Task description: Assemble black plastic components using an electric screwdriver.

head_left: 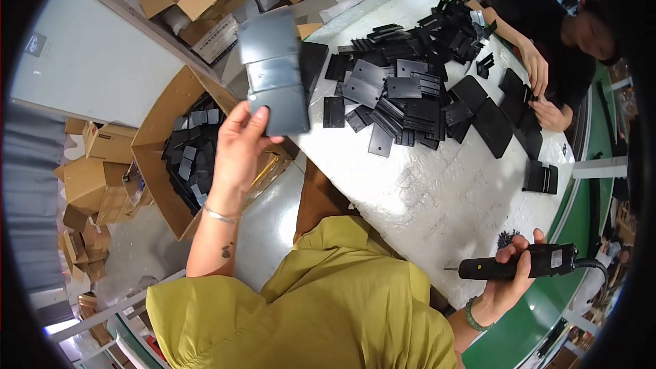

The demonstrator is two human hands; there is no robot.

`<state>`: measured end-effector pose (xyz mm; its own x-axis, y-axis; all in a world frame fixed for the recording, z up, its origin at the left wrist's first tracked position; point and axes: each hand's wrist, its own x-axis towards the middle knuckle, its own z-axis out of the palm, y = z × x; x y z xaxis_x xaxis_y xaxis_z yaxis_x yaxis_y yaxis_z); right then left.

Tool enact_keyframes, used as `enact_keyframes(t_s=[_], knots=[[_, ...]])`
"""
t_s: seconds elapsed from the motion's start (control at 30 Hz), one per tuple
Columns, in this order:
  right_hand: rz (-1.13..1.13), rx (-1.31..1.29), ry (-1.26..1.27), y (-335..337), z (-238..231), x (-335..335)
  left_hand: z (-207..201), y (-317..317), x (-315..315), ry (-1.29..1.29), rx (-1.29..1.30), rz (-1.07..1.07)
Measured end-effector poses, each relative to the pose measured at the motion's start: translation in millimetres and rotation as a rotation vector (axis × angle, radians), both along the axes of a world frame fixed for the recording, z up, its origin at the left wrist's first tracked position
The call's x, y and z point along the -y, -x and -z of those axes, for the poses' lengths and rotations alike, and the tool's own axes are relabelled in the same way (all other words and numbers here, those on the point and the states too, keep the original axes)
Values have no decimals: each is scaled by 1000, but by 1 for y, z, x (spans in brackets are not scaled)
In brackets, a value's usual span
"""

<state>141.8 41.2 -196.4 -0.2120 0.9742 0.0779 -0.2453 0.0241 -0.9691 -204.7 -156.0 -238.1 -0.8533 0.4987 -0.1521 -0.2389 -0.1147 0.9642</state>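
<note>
The scene is brightly and evenly lit from overhead, with only soft, short shadows under the black plates (400,92) on the white worktop (444,191). The worktop looks almost washed out at its far end. The dark panel (275,72) held up in the left hand (238,147) carries a dull grey sheen. Fisheye distortion bends straight edges strongly, and a black rim closes the corners. Focus is fair at centre, softer toward the edges.
</note>
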Motion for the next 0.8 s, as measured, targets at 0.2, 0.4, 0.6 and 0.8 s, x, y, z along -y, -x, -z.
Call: enact_keyframes(t_s=[0.2,0.4,0.6,0.8], knots=[[-143,-48,13,13,2,1,22,37,11,68,284,80],[-111,-22,-9,-8,4,-3,44,52,40,-102,135,-161],[88,-32,115,-6,-2,-5,34,99,131,-476,309,-382],[57,-48,27,1,-19,-6,17,77,27,-487,408,306]])
